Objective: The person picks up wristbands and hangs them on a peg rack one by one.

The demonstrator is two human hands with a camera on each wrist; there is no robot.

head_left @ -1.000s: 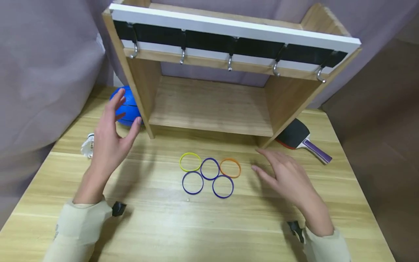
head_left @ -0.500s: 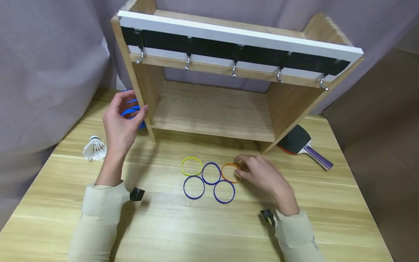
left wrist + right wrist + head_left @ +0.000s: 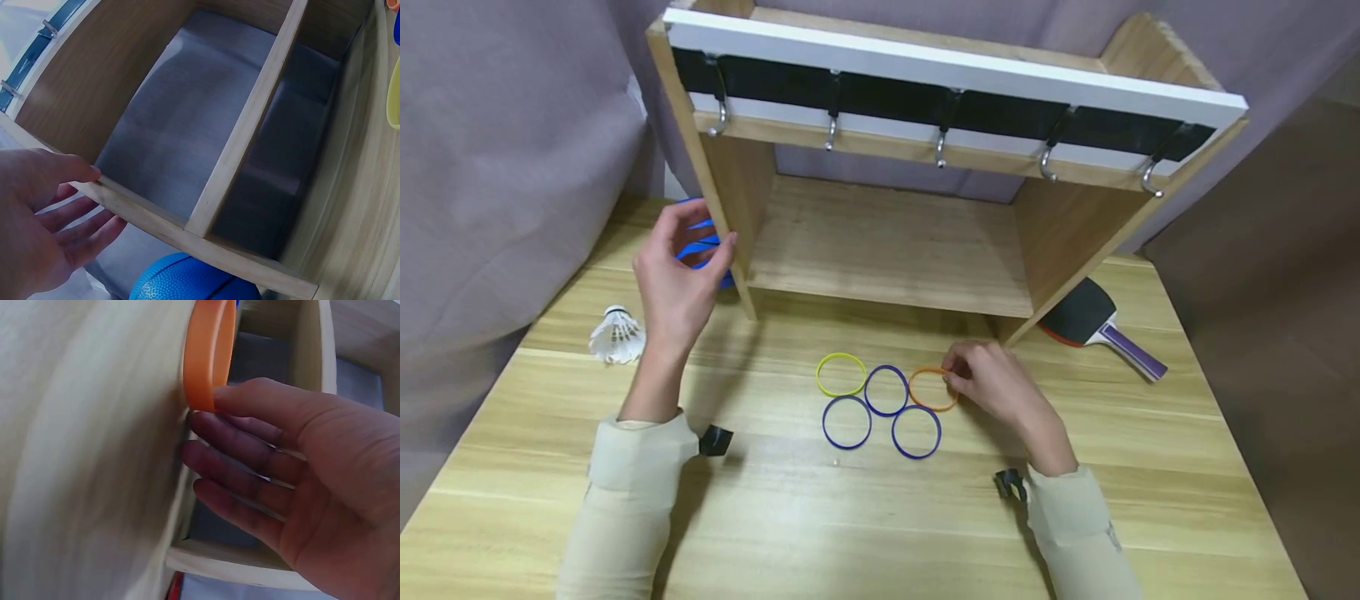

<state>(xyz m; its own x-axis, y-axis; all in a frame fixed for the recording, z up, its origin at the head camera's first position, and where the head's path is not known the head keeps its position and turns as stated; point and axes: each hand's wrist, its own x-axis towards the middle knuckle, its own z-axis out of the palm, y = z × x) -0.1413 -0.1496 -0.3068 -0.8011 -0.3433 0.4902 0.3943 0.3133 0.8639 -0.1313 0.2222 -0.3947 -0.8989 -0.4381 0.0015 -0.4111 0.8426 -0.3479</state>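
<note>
Pinching an orange wristband (image 3: pixel 200 356) in the right hand (image 3: pixel 331 469), cut off above the thumb, in the right wrist view. In the left wrist view, clasping a wooden side panel (image 3: pixel 153 220) in the left hand (image 3: pixel 40 219), with a blue basketball (image 3: pixel 187 279) cropped below the fingers. From the head, partly hiding the basketball behind the left fingers.

One ring (image 3: pixel 200 356) is orange, another ring (image 3: pixel 394 100) is yellow, and three rings (image 3: pixel 887 415) are dark blue.
</note>
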